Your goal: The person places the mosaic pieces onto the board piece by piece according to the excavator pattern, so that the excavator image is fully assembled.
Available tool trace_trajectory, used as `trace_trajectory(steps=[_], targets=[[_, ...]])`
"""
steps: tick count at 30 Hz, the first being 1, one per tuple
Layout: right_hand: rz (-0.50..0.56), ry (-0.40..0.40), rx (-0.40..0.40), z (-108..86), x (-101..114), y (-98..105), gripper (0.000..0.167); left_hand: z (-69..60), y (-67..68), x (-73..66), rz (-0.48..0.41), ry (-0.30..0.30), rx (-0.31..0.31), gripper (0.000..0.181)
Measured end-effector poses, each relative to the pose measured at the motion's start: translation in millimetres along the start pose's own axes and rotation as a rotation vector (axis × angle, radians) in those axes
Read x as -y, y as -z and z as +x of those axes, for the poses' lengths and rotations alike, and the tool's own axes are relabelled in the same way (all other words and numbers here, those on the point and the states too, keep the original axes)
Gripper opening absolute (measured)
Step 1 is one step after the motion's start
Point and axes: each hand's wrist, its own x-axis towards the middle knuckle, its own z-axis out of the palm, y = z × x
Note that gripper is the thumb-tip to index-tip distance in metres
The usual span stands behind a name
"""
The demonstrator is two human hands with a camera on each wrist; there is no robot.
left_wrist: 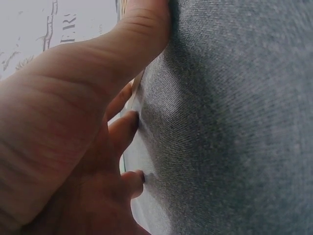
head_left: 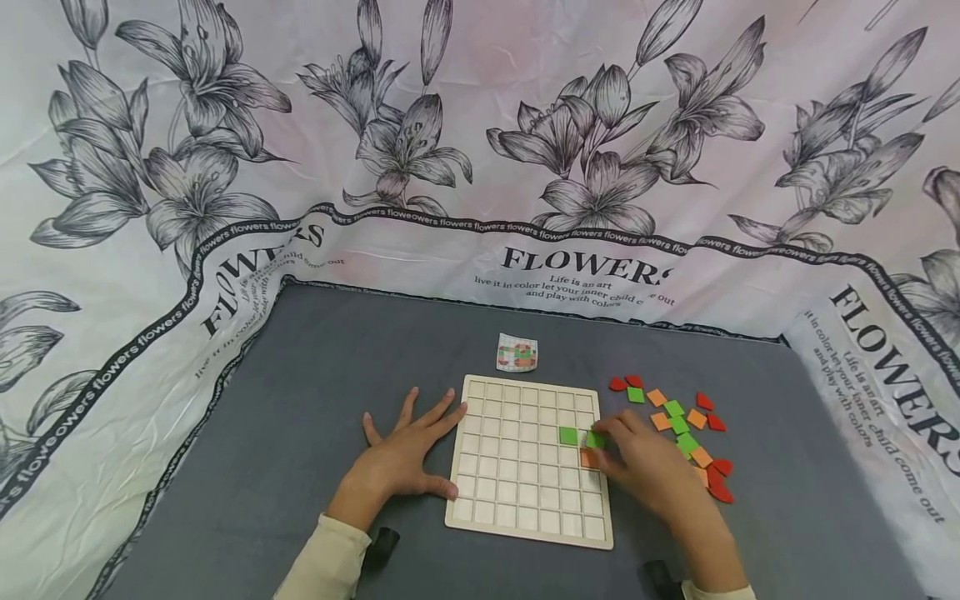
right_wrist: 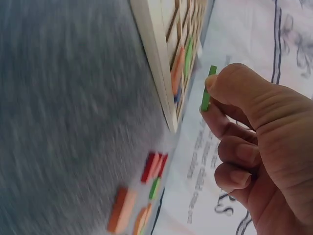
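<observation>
A pale wooden grid board lies on the grey cloth. My left hand has its fingers spread along the board's left edge, with thumb and fingertips touching it. Over the board's right side my right hand pinches a green square tile between thumb and fingers; the right wrist view shows this tile held on edge, apart from the board. One green tile and one orange tile sit in the grid's cells, the orange one partly covered by my right hand in the head view.
Loose orange, green and red pieces are scattered right of the board, among them a green square and a red curved piece. Behind the board lies a small pattern card. A flower-printed curtain surrounds the grey surface.
</observation>
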Motion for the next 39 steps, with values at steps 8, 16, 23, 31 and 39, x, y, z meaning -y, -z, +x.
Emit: trace_trajectory(steps=[8,16,23,31,39], targets=[[-0.047,0.092,0.042,0.5,17,-13,0.039,1.5,-1.2,-0.5,0.005,0.0,-0.003,0.12],[-0.055,0.167,-0.003,1.4,24,-22,0.037,0.8,-1.4,-1.5,0.005,0.007,-0.003,0.121],[-0.09,0.157,-0.02,-1.1,24,-23,0.036,0.6,-1.3,-1.6,-0.003,-0.006,-0.001,0.12],[-0.089,0.143,-0.026,-2.6,24,-23,0.032,-1.1,-0.3,-2.6,0.005,-0.001,0.005,0.12],[-0.065,0.141,-0.042,-0.6,26,-23,0.03,-3.8,1.4,-1.8,-0.01,-0.013,0.0,0.12]])
